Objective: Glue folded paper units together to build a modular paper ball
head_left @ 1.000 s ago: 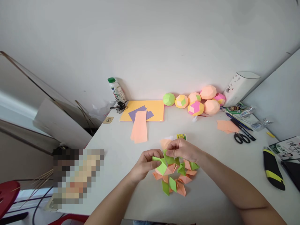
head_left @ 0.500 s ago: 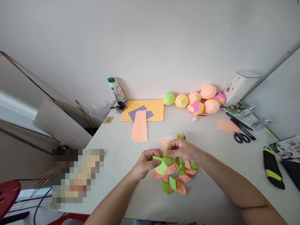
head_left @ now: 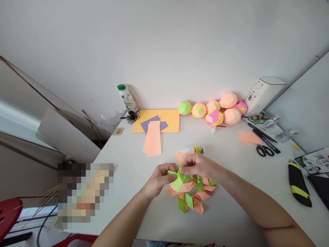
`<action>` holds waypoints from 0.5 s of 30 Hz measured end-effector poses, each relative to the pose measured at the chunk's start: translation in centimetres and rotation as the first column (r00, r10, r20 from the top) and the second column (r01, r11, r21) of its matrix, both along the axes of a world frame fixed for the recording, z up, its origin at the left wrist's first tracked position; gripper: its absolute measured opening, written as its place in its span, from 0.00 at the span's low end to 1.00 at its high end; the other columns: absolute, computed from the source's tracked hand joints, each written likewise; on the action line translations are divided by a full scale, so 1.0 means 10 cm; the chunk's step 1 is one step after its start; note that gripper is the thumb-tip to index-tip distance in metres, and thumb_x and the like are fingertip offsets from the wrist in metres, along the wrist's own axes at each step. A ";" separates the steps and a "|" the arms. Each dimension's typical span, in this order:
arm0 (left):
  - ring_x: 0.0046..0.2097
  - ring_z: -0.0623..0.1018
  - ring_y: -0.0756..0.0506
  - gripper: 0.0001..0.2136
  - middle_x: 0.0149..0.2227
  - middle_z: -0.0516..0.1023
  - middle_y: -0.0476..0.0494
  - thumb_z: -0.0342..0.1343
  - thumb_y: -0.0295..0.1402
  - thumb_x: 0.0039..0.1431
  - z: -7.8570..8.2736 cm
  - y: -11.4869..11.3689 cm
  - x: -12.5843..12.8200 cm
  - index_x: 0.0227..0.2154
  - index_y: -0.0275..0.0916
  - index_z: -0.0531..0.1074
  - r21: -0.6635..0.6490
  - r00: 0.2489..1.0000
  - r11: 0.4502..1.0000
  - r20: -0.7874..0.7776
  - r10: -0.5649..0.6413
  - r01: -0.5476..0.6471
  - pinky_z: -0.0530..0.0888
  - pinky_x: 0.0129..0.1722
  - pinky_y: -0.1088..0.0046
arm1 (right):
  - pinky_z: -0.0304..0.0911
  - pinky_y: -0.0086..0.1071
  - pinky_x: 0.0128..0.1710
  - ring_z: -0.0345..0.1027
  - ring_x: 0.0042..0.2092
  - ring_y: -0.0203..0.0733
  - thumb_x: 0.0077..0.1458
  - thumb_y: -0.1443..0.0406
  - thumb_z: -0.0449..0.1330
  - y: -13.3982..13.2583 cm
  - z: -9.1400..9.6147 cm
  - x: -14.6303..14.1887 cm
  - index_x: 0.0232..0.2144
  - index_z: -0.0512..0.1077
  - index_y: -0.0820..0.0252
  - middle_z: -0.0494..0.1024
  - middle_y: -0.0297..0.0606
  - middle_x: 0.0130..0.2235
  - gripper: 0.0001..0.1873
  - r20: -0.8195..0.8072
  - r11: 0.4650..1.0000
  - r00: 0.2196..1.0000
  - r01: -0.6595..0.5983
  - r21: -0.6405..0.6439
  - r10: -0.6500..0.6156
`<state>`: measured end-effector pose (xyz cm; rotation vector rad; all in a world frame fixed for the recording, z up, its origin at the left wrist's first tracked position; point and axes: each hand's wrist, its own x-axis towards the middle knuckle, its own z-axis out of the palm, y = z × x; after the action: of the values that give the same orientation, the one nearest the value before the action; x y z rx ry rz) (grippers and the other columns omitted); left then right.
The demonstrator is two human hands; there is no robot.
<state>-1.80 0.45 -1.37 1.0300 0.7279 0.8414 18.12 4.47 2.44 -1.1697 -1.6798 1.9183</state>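
Observation:
My left hand (head_left: 161,176) pinches a folded green paper piece (head_left: 177,183) between thumb and fingers. Against it, my right hand (head_left: 196,164) grips another folded green paper piece (head_left: 185,177). The two pieces meet between my fingertips; whether one is tucked into the other is hidden. Peach folded paper (head_left: 186,187) shows just under them, and I cannot tell if it is joined. Below and to the right lie several loose folded pieces, among them a green one (head_left: 189,201) and a peach one (head_left: 198,206). A small glue bottle (head_left: 198,150) lies on its side behind my right hand.
Peach paper strips (head_left: 154,139) and a purple sheet (head_left: 149,124) overlap a yellow pad (head_left: 171,118). Several faceted paper balls (head_left: 214,117) line the wall. Black scissors (head_left: 265,150) lie right, near a black-and-yellow case (head_left: 299,185). A bottle (head_left: 128,98) and keys (head_left: 132,116) stand back left.
The green piece in my right hand has come closer to the one in my left, and their edges now meet. My right hand has shifted slightly; the left stays nearly still.

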 end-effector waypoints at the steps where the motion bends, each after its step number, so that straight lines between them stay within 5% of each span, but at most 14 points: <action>1: 0.30 0.64 0.50 0.06 0.26 0.65 0.49 0.57 0.29 0.49 0.00 0.00 0.00 0.21 0.36 0.66 -0.001 1.000 1.000 -0.004 0.001 -0.001 0.59 0.31 0.72 | 0.57 0.28 0.29 0.62 0.29 0.33 0.42 0.56 0.69 0.00 0.01 0.00 0.27 0.75 0.62 0.71 0.31 0.26 0.15 0.003 1.000 1.000 0.001 0.004 -0.001; 15: 0.29 0.63 0.51 0.08 0.25 0.64 0.50 0.58 0.29 0.47 0.01 0.00 -0.01 0.20 0.36 0.64 -0.028 0.999 1.000 -0.040 -0.015 0.014 0.58 0.30 0.73 | 0.53 0.26 0.26 0.58 0.27 0.30 0.43 0.55 0.68 -0.03 0.04 -0.03 0.26 0.74 0.62 0.68 0.29 0.24 0.16 0.018 1.000 1.000 -0.016 0.009 0.016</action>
<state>-1.88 0.44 -1.30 1.0288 0.7636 0.7980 17.84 4.15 2.82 -1.1763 -1.7106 1.9129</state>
